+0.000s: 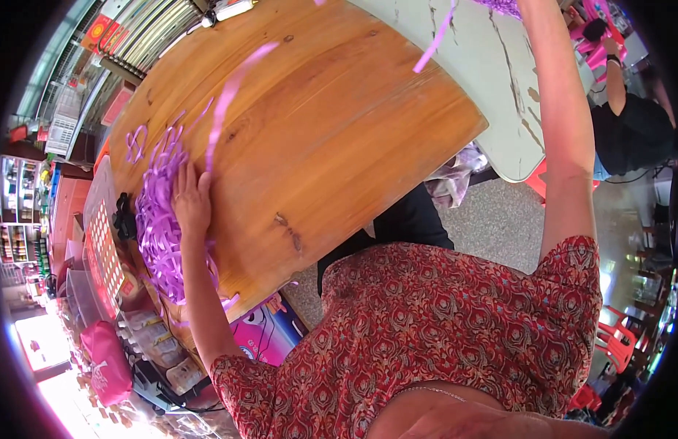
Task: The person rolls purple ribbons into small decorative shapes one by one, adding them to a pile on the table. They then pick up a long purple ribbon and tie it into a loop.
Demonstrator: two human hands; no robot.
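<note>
A heap of loose purple ribbon (159, 227) lies along the left side of the wooden table (339, 110). My left hand (191, 199) rests on the heap's inner edge, fingers stretched out and thumb a little apart. Beside that thumb, a lighter strip of ribbon (225, 106) runs up over the wood, blurred by motion. My right arm (562, 110) stretches to the top edge, where the hand passes out of view. More bunched purple ribbon (503, 7) shows next to the right wrist, and one strip (435, 40) hangs over the white tabletop.
A white, dark-veined tabletop (492, 95) adjoins the wooden one. Stacked books or papers (152, 33) stand at the far left. A pink bag (106, 362) and a box with round holes (105, 238) sit at left. Another person (631, 132) is at far right, near red chairs (615, 340).
</note>
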